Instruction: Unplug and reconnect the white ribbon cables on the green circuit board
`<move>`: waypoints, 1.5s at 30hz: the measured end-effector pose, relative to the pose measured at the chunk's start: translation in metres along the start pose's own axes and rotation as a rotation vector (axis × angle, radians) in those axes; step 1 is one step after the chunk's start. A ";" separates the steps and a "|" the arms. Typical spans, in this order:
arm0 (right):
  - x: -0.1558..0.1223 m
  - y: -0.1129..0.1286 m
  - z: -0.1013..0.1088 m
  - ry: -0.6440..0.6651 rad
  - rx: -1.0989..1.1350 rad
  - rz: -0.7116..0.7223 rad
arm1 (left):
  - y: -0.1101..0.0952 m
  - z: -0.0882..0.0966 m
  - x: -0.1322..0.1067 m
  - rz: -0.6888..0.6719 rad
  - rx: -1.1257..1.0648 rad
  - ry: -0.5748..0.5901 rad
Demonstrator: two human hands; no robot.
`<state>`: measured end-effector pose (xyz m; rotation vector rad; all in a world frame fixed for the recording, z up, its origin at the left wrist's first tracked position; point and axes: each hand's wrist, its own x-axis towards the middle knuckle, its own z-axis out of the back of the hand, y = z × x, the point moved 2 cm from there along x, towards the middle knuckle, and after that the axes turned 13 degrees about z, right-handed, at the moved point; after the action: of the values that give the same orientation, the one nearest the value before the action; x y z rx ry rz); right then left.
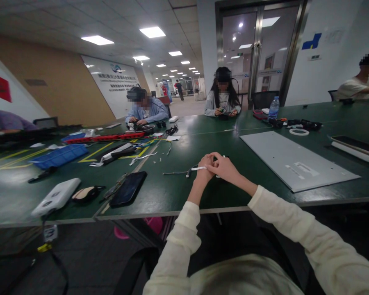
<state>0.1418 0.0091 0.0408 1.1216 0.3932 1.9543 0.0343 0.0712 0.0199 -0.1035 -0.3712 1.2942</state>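
Note:
Above the near edge of the green table, my left hand [204, 172] and my right hand [226, 168] meet, fingers closed. A thin grey cable [175, 173] with small connectors leads out to the left from my left hand, which grips it. Across the left hand runs a narrow white strip [198, 168], its right end pinched by my right thumb and fingers. My fingers hide the rest of the cable and whatever else lies between them. A small dark piece shows just behind the right hand.
Left of my hands lie a black phone [129, 188], a white device [57, 196] and a blue tray [61, 155]. A grey panel [283, 153] lies to the right, with a tape roll [299, 132] and water bottle [274, 108] beyond. Other people sit around the table.

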 end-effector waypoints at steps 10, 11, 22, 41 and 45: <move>0.008 -0.065 0.031 0.003 0.191 -0.108 | 0.030 0.000 0.001 -0.058 -0.132 -0.129; 0.007 -0.079 0.037 -0.023 0.157 -0.139 | 0.031 -0.003 0.001 -0.080 -0.137 -0.134; -0.024 -0.171 0.088 0.019 -0.673 -0.452 | 0.026 -0.015 -0.006 -0.109 -0.031 -0.002; -0.054 -0.215 0.110 0.068 -0.805 -0.648 | 0.028 -0.017 -0.013 -0.098 0.031 0.025; -0.055 -0.213 0.109 0.055 -0.822 -0.639 | 0.027 -0.015 -0.012 -0.086 0.029 0.027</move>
<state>0.3535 0.0812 -0.0606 0.3388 -0.0492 1.3479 0.0116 0.0697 -0.0038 -0.0798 -0.3307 1.2111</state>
